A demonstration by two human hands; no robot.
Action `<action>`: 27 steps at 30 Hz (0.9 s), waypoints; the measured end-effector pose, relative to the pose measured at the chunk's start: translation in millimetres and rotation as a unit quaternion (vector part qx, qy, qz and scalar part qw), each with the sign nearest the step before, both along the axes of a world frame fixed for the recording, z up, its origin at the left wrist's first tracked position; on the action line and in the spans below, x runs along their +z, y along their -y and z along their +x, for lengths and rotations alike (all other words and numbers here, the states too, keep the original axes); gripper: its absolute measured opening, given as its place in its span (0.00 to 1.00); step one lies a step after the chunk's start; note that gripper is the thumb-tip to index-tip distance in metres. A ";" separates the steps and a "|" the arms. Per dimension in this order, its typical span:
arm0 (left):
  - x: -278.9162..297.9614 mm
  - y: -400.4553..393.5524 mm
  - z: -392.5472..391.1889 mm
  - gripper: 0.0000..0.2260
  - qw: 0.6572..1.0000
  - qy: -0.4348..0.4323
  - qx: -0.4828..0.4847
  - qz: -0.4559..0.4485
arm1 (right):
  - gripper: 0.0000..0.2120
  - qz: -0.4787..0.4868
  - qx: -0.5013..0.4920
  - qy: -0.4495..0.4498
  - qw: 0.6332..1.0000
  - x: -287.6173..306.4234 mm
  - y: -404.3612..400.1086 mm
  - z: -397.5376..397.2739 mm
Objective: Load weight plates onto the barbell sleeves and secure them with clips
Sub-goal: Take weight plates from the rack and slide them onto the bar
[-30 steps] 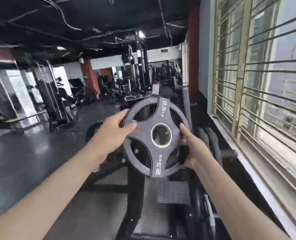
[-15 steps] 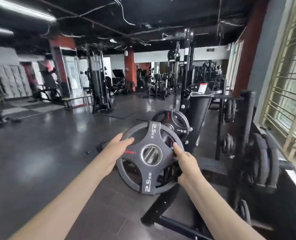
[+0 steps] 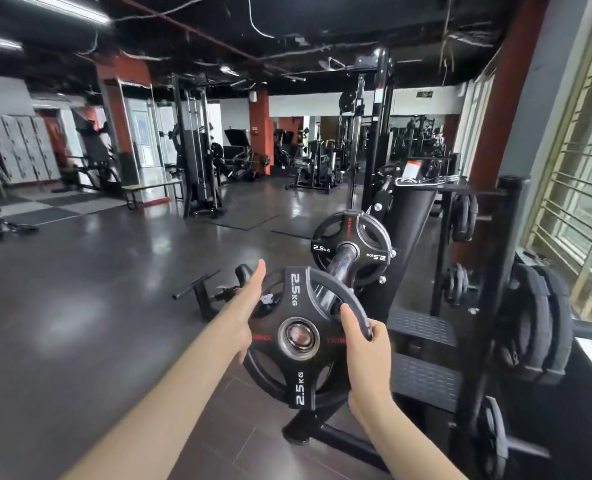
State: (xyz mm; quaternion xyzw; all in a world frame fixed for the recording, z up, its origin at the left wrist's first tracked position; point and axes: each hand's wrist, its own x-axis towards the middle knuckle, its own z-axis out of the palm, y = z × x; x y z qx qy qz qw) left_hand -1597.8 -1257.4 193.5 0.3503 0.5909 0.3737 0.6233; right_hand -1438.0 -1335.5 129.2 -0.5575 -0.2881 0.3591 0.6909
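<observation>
Plate rack (image 3: 509,258) at my right, clear of work. Barbell sleeve (image 3: 339,268) runs toward me, one 2.5 kg plate (image 3: 351,251) already seated on it. Second 2.5 kg plate (image 3: 299,337) held in front of sleeve end, not yet threaded. My left hand (image 3: 249,306) flat against left rim, fingers straight; my right hand (image 3: 365,344) clamped around right rim. Procedure — centre steel bore (image 3: 298,338) on sleeve tip, keep plate square to sleeve axis, push evenly both sides until flush with first plate. Tilted plate likely to bind.
</observation>
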 end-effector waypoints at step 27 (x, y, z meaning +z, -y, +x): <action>-19.3 -104.6 62.8 0.40 0.989 -0.068 0.026 0.126 | 0.18 0.024 -0.001 0.066 0.998 -8.8 -88.4 54.9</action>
